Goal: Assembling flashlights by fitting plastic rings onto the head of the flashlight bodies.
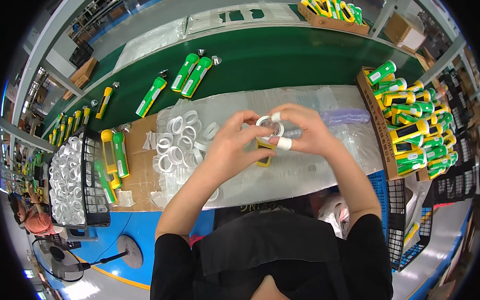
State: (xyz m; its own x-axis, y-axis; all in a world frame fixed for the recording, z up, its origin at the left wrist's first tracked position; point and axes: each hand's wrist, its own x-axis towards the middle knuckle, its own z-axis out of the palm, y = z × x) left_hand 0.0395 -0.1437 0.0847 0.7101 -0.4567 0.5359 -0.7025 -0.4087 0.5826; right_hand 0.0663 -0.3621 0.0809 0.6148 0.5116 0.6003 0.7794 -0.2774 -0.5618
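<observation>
In front of my chest, both hands meet around a white ring with a clear, shiny middle. My left hand grips its left side, with the thumb stretched below. From the right, my right hand pinches it between fingers and thumb; white tape wraps some of the fingertips. Just beneath shows part of a yellow flashlight body with a dark panel; whether it joins the ring is hidden by my fingers. Several loose white rings lie left of my left hand on the plastic-covered worktop.
Green and yellow flashlights with small reflectors lie on the green belt beyond. A black crate heaped with white rings stands left. At right, a cardboard box is full of flashlights. Purplish clear plastic lies beside it.
</observation>
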